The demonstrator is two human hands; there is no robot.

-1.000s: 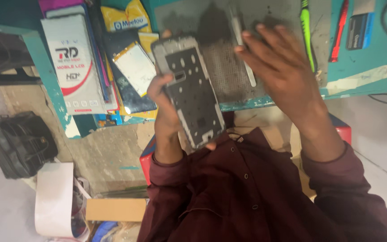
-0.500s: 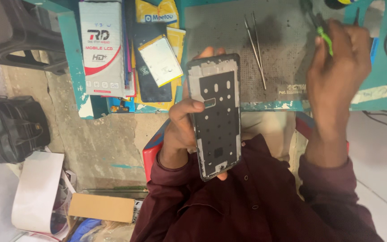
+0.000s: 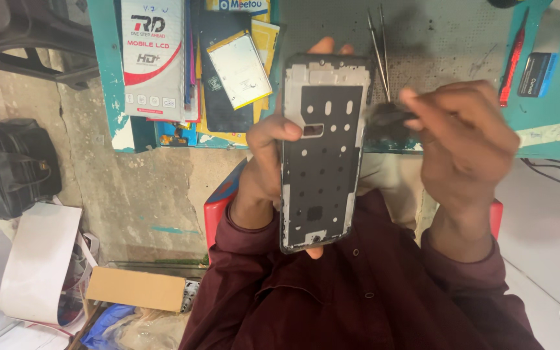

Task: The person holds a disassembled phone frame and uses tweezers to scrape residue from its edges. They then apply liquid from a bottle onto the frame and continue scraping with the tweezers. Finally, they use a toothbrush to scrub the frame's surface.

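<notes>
The phone frame (image 3: 322,152) stands upright between the left hand (image 3: 267,162) and right hand (image 3: 465,146).

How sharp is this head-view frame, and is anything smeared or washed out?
Head view: the phone frame in the left hand is crisp, holes clearly visible. Head view: the right hand and the dark object it holds are motion-blurred, so that object cannot be identified. Head view: light is even, with soft shadows on the grey mat; the pale floor at the right edge is slightly overexposed.
</notes>
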